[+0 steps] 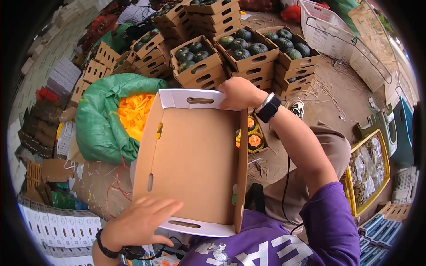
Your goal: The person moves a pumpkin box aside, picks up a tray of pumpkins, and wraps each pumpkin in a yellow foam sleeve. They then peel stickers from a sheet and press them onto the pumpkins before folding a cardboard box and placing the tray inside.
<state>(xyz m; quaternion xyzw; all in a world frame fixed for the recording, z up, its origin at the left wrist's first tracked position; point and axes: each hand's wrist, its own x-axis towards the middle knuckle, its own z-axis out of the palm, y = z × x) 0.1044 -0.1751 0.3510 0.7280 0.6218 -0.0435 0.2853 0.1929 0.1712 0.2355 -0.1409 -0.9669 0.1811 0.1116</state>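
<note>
The left hand [146,221] reaches palm-down to the near left corner of the open, shallow brown-and-white cardboard box [195,164], fingers extended, thumb apart, while the right hand [237,93] clamps its far right corner. On the brown, straw-littered floor [326,104] stand a bulging green woven sack [97,117] left, stacked brown cartons [253,63] far, and a yellow-rimmed crate [349,186] right.

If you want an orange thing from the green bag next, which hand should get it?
Probably your left hand. It's open, on the same side as the green bag. Your right hand is busy gripping the far end of the box.
</note>
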